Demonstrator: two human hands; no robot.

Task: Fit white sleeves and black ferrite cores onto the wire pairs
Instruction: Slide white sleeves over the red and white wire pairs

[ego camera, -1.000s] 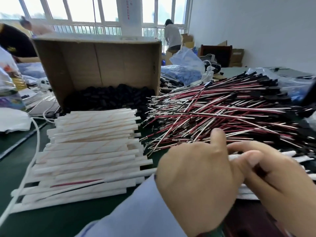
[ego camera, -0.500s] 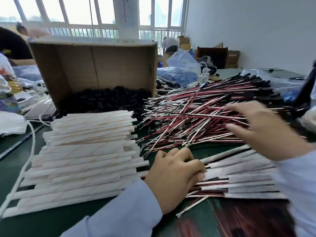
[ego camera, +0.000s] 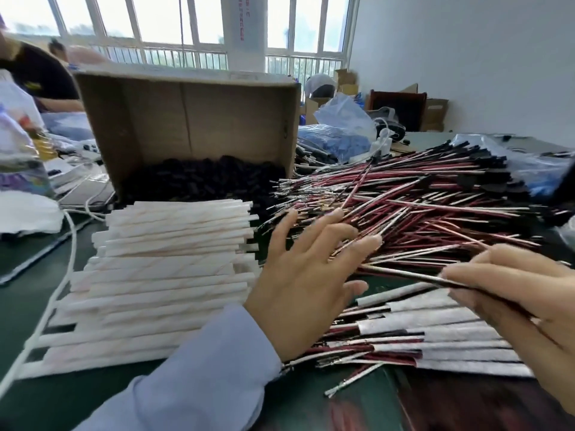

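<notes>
A stack of white sleeves [ego camera: 161, 275] lies on the green table at the left. Black ferrite cores [ego camera: 202, 178] fill the bottom of a tipped cardboard box [ego camera: 186, 119] behind them. A big heap of red and white wire pairs [ego camera: 420, 219] spreads across the right. Sleeved wire pairs [ego camera: 435, 334] lie in a row near me. My left hand [ego camera: 305, 275] hovers with fingers spread over the near edge of the wire heap, holding nothing. My right hand [ego camera: 510, 293] pinches one wire pair [ego camera: 401, 273] that points left.
A white cable [ego camera: 62, 275] runs along the table's left side. Plastic bags [ego camera: 342, 126] and boxes stand behind the wire heap. Other people work at the back left and by the window. A white wall lies to the right.
My left hand lifted off the sleeved pairs and opened over the wire heap. My right hand came back from the heap toward me with one wire pair pinched in it.
</notes>
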